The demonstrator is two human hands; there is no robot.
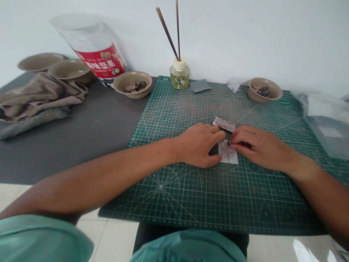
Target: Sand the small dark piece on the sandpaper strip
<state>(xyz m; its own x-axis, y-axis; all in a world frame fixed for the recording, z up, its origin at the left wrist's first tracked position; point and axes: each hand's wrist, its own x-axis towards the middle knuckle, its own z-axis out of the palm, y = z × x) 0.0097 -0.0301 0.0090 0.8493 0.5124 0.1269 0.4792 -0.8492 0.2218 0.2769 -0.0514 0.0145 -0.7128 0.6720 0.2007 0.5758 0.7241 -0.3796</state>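
Paper square [228,154] right of center, left hand [200,145] at its edge, fingers apart; right hand [259,147] clamped on dark bit [229,143].

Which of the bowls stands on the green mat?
The right-hand bowl, near the mat's far right corner; the other three bowls are all left of the mat.

The table [109,127] is dark grey. On it lie a green cutting mat [180,198], a brown crumpled cloth [40,92], two empty-looking bowls [40,62], a bowl with small dark pieces [132,95], and a tall clear jar with a red label [95,54].
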